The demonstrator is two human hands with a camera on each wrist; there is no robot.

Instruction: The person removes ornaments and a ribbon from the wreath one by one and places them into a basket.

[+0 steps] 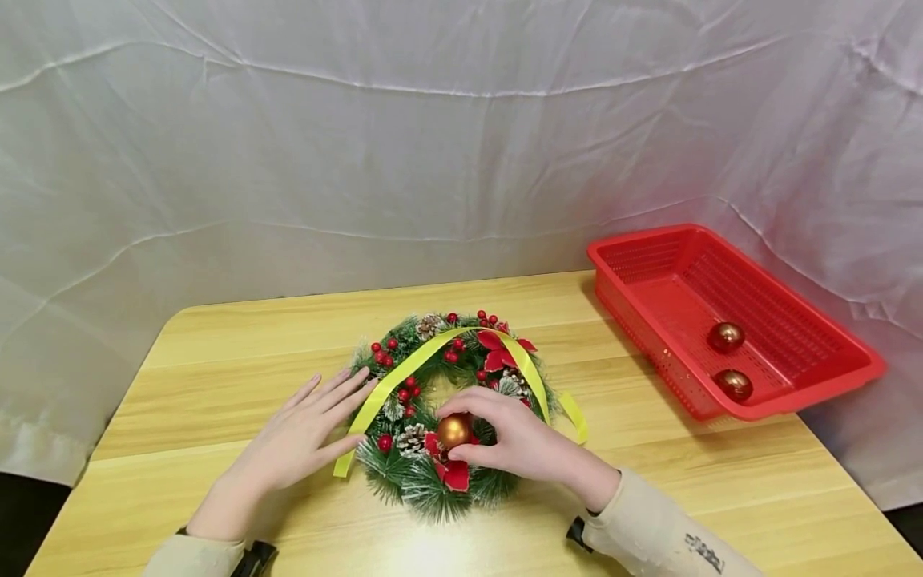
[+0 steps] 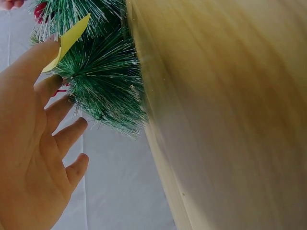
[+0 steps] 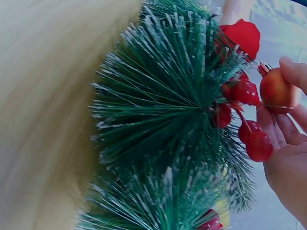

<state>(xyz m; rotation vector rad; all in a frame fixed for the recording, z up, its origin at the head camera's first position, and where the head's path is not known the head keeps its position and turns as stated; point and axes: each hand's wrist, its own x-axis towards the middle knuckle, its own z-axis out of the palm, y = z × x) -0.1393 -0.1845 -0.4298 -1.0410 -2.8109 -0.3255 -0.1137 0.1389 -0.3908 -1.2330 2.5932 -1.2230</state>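
A light wooden table backed by a creased white fabric drape carries the scene. At its far right edge sits a red perforated plastic basket, holding two shiny bronze-red bauble ornaments side by side near its front wall.

At the table's centre lies a round green artificial pine wreath, frost-tipped and dressed with red berries, pine cones and red fabric petals. A flat yellow ribbon arches over the wreath from its left rim to its right, both ends trailing onto the wood.

The left hand lies flat on the table with fingers straight and spread, fingertips touching the ribbon at the wreath's left edge.

The right hand rests over the wreath's near right portion, thumb and fingers curled round a small gold ball ornament. The ball sits at the fingertips, on the wreath's lower inner rim, just above a red petal cluster; the right wrist view shows it pinched beside the berries.
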